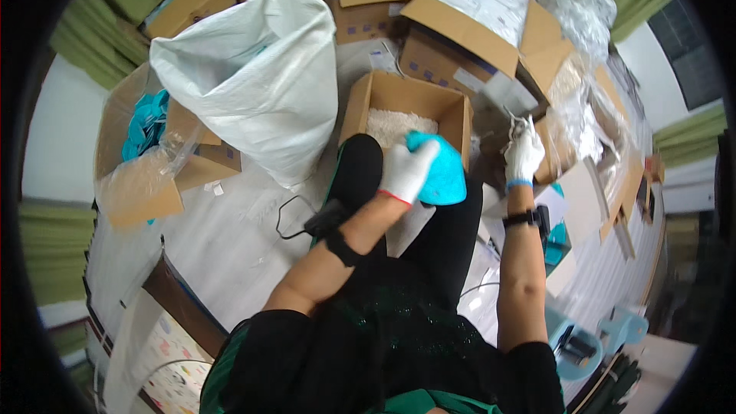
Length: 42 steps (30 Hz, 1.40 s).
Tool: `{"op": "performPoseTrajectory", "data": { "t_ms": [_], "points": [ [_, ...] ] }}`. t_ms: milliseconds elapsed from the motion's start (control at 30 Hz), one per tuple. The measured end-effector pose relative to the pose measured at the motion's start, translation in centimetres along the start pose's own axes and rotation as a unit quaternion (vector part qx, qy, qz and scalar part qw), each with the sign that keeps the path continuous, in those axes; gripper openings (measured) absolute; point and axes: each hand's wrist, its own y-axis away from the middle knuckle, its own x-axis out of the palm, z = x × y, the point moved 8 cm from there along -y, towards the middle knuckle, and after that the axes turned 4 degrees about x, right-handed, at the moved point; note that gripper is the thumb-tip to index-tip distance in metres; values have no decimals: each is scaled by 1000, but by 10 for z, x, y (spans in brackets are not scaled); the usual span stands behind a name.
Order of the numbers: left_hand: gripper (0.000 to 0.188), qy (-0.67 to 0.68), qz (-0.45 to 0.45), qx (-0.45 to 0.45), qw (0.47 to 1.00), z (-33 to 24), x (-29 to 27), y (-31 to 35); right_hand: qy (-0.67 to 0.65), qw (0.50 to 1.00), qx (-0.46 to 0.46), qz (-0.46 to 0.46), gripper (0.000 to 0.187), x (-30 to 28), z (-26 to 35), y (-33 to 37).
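Observation:
My left hand, in a white glove with a red cuff, is closed on a bright teal piece that looks like soft fabric with a rounded lower edge. It hangs over my thighs, at the near side of an open cardboard box. Pale, crumbly-looking filling lies in that box. Out to the right, my right hand, in a white glove with a blue cuff, has its fingers closed around something thin, whitish and looped, too small to name. It is near the cartons on the right.
A tall white woven sack stands open at front left. Left of it, a plastic-lined carton holds teal pieces. Large cartons line the far side. Clear plastic bags and a blue stool are on the right.

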Motion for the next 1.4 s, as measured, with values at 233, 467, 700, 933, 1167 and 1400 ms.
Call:
{"op": "performPoseTrajectory", "data": {
  "t_ms": [233, 467, 700, 933, 1167, 1400],
  "points": [
    [33, 34, -107, 351, 930, -238, -146, -3, -108, 992, 33, 55, 19, -3, -20, 16],
    [78, -364, -257, 284, 849, -273, -312, -89, -261, 932, 192, 161, 21, 40, 17, 72],
    [33, -212, -13, 413, 886, -192, -150, -48, -397, 797, 233, 392, 26, 72, 87, 99],
    [55, 35, 400, 197, 895, -58, 56, -15, -364, 816, 233, 384, 28, 71, 118, 119],
    [38, 45, 458, 132, 878, -59, 104, 10, -361, 840, 231, 333, 30, 53, 117, 123],
    [29, 156, 458, -59, 873, -31, 109, 19, -365, 863, 222, 270, 30, 37, 109, 118]
  ]
}}
